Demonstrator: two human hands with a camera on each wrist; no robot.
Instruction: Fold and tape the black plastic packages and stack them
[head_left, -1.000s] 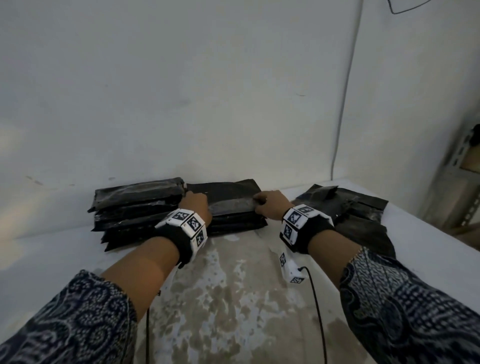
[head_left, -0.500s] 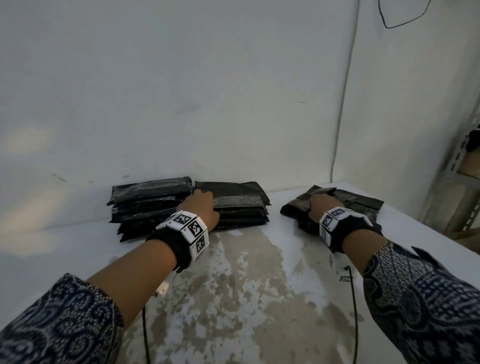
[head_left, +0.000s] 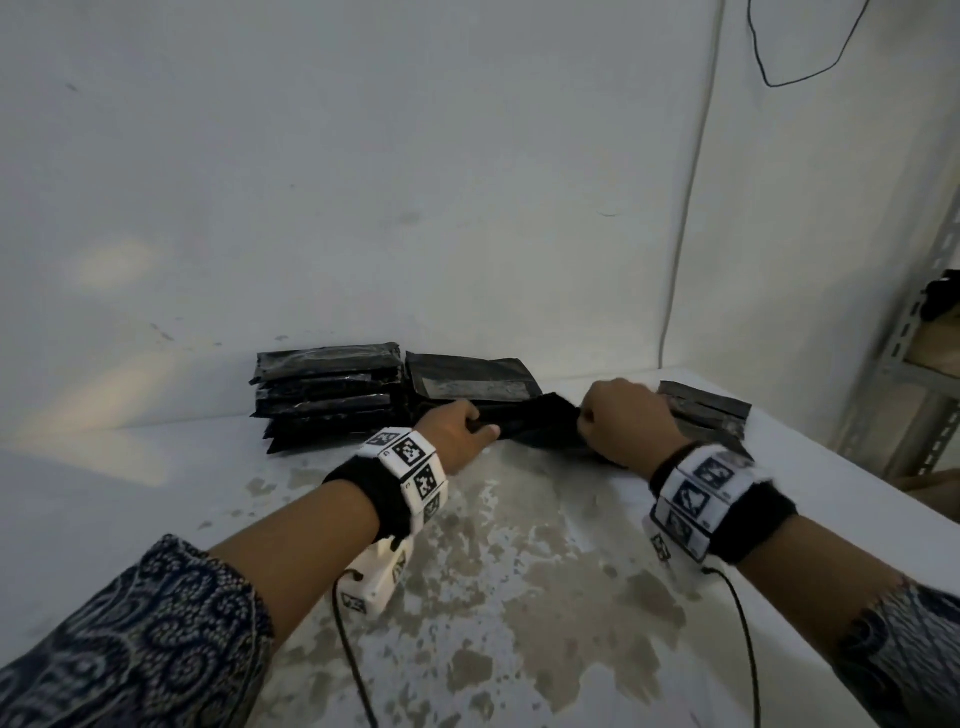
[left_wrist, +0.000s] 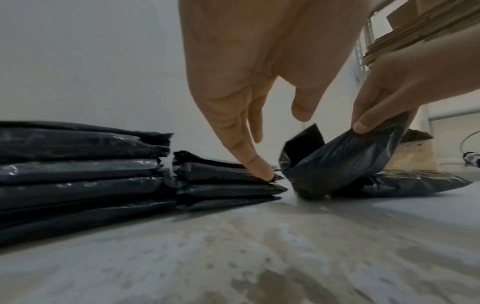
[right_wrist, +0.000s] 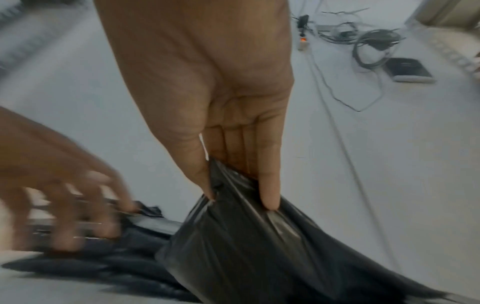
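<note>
Two stacks of folded black packages stand at the wall: a taller one (head_left: 327, 395) and a lower one (head_left: 467, 382) to its right. My right hand (head_left: 592, 421) pinches a loose, crumpled black package (head_left: 540, 428) by its upper edge, thumb against fingers (right_wrist: 270, 197), and holds it just right of the lower stack. My left hand (head_left: 472, 423) has straight fingers, and its index fingertip (left_wrist: 262, 171) touches the near corner of the lower stack (left_wrist: 223, 176). The held package (left_wrist: 335, 164) hangs down to the table. More unfolded black packages (head_left: 711, 410) lie behind my right hand.
The white table (head_left: 519, 597) has worn, stained patches in front of my hands. A wall runs close behind the stacks. A grey metal rack (head_left: 904, 364) stands off the table's right edge. Cables trail from both wrist cameras over the table.
My right hand left the lower stack, reached the pile at the right, and has now pulled one package leftward toward the middle. My left hand stayed at the lower stack.
</note>
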